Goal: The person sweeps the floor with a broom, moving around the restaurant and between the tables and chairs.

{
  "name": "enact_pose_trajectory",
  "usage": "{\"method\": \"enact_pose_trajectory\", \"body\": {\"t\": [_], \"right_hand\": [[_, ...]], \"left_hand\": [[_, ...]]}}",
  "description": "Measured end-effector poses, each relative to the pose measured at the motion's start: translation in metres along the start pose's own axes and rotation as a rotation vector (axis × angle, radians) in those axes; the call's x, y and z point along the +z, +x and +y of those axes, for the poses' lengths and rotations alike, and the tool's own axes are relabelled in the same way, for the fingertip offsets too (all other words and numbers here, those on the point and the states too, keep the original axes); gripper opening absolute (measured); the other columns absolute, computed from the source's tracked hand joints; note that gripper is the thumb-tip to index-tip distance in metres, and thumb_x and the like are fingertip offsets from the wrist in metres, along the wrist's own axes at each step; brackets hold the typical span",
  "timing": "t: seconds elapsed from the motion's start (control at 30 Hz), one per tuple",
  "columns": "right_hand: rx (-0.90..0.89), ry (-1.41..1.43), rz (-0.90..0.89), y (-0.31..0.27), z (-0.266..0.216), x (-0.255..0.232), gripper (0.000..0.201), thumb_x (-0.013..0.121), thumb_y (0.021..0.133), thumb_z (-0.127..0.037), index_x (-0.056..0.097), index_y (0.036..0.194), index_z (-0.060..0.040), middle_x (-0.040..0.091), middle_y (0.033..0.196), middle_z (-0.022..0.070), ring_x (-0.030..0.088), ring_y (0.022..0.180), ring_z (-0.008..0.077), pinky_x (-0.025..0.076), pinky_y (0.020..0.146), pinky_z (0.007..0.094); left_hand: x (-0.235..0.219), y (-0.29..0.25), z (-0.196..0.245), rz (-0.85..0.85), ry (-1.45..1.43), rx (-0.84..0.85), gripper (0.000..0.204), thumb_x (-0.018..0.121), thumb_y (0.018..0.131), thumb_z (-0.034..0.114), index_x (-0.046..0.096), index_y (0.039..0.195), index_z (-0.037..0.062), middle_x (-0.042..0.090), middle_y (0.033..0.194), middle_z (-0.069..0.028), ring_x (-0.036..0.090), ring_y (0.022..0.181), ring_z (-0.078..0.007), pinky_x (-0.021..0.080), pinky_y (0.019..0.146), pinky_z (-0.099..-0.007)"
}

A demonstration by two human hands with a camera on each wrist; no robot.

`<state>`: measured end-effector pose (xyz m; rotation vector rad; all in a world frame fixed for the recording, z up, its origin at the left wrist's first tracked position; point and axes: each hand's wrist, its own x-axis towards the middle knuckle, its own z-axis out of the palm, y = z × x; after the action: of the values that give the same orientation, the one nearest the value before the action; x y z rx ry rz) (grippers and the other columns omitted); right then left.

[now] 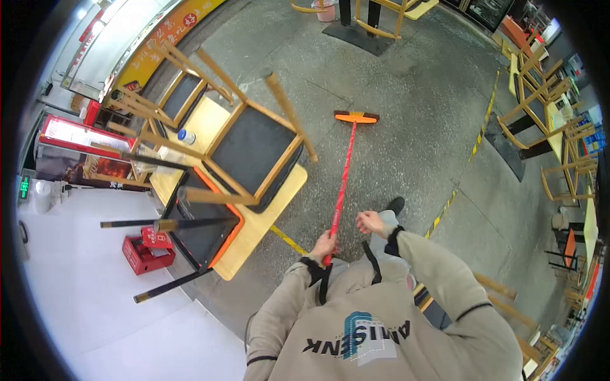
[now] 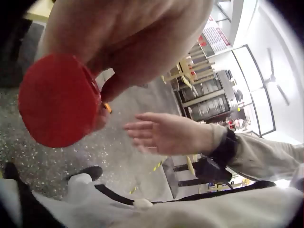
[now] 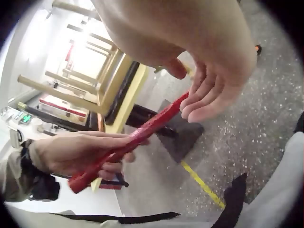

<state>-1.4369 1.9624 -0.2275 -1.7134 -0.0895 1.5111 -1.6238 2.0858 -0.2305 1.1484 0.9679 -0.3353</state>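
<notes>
My left hand (image 1: 324, 244) grips the red handle (image 1: 344, 181) of a push broom close to its upper end, fingers wrapped round it. Seen from the left wrist, the handle's round red end (image 2: 59, 100) fills the near left. At the far end, the orange broom head (image 1: 357, 117) with dark bristles lies on the grey floor. My right hand (image 1: 370, 222) hovers beside the handle, apart from it, holding nothing. Its fingers look loosely extended in the left wrist view; in the right wrist view the same hand (image 3: 223, 71) overlaps part of the handle.
On the left, a wooden table (image 1: 289, 193) bears upturned chairs (image 1: 254, 149) and a blue-lidded jar (image 1: 186, 136). A red crate (image 1: 147, 255) stands by the white wall. More tables and chairs (image 1: 530, 95) line the right. Yellow tape (image 1: 441, 213) marks the speckled floor.
</notes>
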Motion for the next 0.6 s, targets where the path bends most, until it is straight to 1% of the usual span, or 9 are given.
{"method": "enact_pose_trajectory", "body": {"t": [0.17, 0.23, 0.27, 0.3, 0.37, 0.43, 0.47, 0.53, 0.6], "right_hand": [[0.204, -0.188, -0.023, 0.054, 0.054, 0.121, 0.053, 0.044, 0.089, -0.048, 0.056, 0.096, 0.0028, 0.059, 0.082, 0.0112, 0.059, 0.066, 0.0228, 0.053, 0.061, 0.0391], [0.291, -0.224, -0.035, 0.06, 0.069, 0.168, 0.063, 0.039, 0.088, -0.058, 0.055, 0.1, 0.0021, 0.059, 0.087, 0.0132, 0.059, 0.081, 0.0285, 0.052, 0.065, 0.045], [0.424, -0.081, -0.106, 0.061, 0.072, 0.188, 0.076, 0.043, 0.083, -0.062, 0.04, 0.129, -0.0009, 0.047, 0.126, 0.0209, 0.05, 0.112, 0.0363, 0.045, 0.084, 0.054], [0.439, -0.01, -0.175, 0.052, 0.074, 0.205, 0.076, 0.04, 0.084, -0.063, 0.035, 0.134, -0.0069, 0.042, 0.131, 0.0213, 0.045, 0.118, 0.0382, 0.04, 0.091, 0.0547], [0.527, 0.098, -0.212, 0.063, 0.099, 0.237, 0.069, 0.039, 0.085, -0.062, 0.041, 0.128, -0.0078, 0.044, 0.129, 0.0207, 0.046, 0.117, 0.0363, 0.042, 0.09, 0.0515], [0.615, 0.31, -0.221, 0.084, 0.133, 0.267, 0.06, 0.043, 0.087, -0.056, 0.046, 0.122, -0.0075, 0.053, 0.118, 0.0181, 0.053, 0.107, 0.0331, 0.044, 0.089, 0.0513], [0.627, 0.329, -0.236, 0.083, 0.137, 0.276, 0.06, 0.043, 0.087, -0.056, 0.046, 0.122, -0.0075, 0.053, 0.118, 0.0181, 0.053, 0.107, 0.0331, 0.044, 0.089, 0.0513], [0.978, 0.373, -0.383, 0.069, 0.146, 0.289, 0.047, 0.048, 0.088, -0.045, 0.048, 0.117, -0.0073, 0.059, 0.104, 0.0146, 0.058, 0.095, 0.0315, 0.047, 0.084, 0.0511], [0.844, 0.3, -0.338, 0.058, 0.169, 0.31, 0.041, 0.05, 0.088, -0.039, 0.048, 0.115, -0.0079, 0.059, 0.099, 0.0133, 0.059, 0.09, 0.0315, 0.049, 0.08, 0.0512]], "left_hand": [[-0.088, -0.122, -0.08, 0.031, 0.114, 0.048, 0.029, 0.043, 0.096, 0.026, 0.049, 0.112, 0.0031, 0.05, 0.069, 0.0007, 0.047, 0.055, -0.008, 0.04, 0.048, -0.0242], [-0.1, -0.19, -0.086, 0.052, 0.191, 0.011, 0.028, 0.042, 0.096, 0.025, 0.049, 0.114, 0.0037, 0.05, 0.07, 0.0012, 0.047, 0.055, -0.0077, 0.04, 0.05, -0.0233], [-0.107, -0.216, -0.101, 0.057, 0.178, 0.01, 0.029, 0.042, 0.096, 0.025, 0.049, 0.114, 0.0037, 0.05, 0.07, 0.0012, 0.048, 0.056, -0.0079, 0.041, 0.05, -0.0235], [-0.113, -0.243, -0.119, 0.062, 0.161, 0.005, 0.03, 0.043, 0.096, 0.026, 0.049, 0.115, 0.0037, 0.051, 0.07, 0.0012, 0.048, 0.057, -0.0082, 0.041, 0.051, -0.0238], [-0.115, -0.309, -0.135, 0.171, 0.252, -0.077, 0.032, 0.044, 0.094, 0.026, 0.05, 0.117, 0.0036, 0.055, 0.071, -0.0028, 0.053, 0.058, -0.0133, 0.044, 0.053, -0.0295], [-0.108, -0.369, -0.142, 0.298, 0.449, -0.127, 0.032, 0.045, 0.093, 0.03, 0.054, 0.11, 0.0032, 0.06, 0.07, -0.0134, 0.06, 0.06, -0.0264, 0.047, 0.055, -0.038], [-0.102, -0.397, -0.127, 0.295, 0.523, -0.194, 0.032, 0.046, 0.094, 0.031, 0.054, 0.108, 0.0036, 0.06, 0.068, -0.0132, 0.061, 0.058, -0.0254, 0.047, 0.053, -0.0376], [-0.097, -0.432, -0.147, 0.381, 0.635, -0.197, 0.036, 0.047, 0.093, 0.035, 0.058, 0.101, 0.0018, 0.059, 0.065, -0.0173, 0.06, 0.057, -0.0315, 0.045, 0.051, -0.041], [-0.085, -0.441, -0.162, 0.528, 0.788, -0.094, 0.04, 0.049, 0.091, 0.037, 0.061, 0.097, -0.0005, 0.059, 0.068, -0.0239, 0.06, 0.066, -0.0406, 0.046, 0.056, -0.0446]]}}
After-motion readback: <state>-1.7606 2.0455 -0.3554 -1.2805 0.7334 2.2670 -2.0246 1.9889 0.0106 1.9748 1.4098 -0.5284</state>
